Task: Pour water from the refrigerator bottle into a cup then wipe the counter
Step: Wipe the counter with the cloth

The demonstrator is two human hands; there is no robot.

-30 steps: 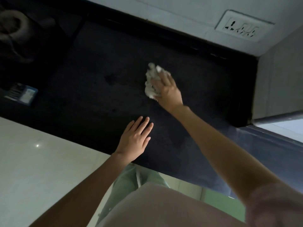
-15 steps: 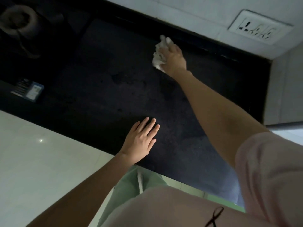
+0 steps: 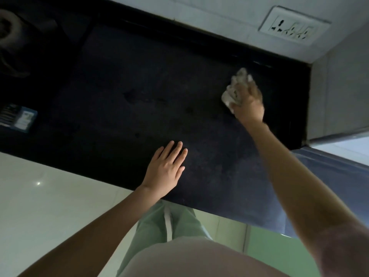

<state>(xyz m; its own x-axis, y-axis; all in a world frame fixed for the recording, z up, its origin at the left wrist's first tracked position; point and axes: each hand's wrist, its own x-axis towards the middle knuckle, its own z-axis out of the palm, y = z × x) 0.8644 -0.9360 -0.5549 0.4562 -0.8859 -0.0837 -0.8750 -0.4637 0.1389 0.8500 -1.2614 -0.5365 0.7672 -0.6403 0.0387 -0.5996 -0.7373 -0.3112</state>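
A dark stone counter (image 3: pixel 129 92) fills the middle of the head view. My right hand (image 3: pixel 248 104) grips a crumpled white cloth (image 3: pixel 233 90) and presses it on the counter near the back right corner, close to the wall. My left hand (image 3: pixel 165 168) lies flat, fingers straight, on the counter near its front edge. A few darker wet spots (image 3: pixel 129 95) show in the counter's middle. No bottle or cup is in view.
A wall socket (image 3: pixel 293 29) sits on the tiled back wall. A grey side wall (image 3: pixel 337 92) bounds the counter on the right. A small blue packet (image 3: pixel 22 118) lies at the counter's left end, and a dim round object (image 3: pixel 10 31) sits far left.
My right hand moved the cloth from the counter's middle up to the back wall, then to the right into the back right corner. My left hand stayed flat in place.
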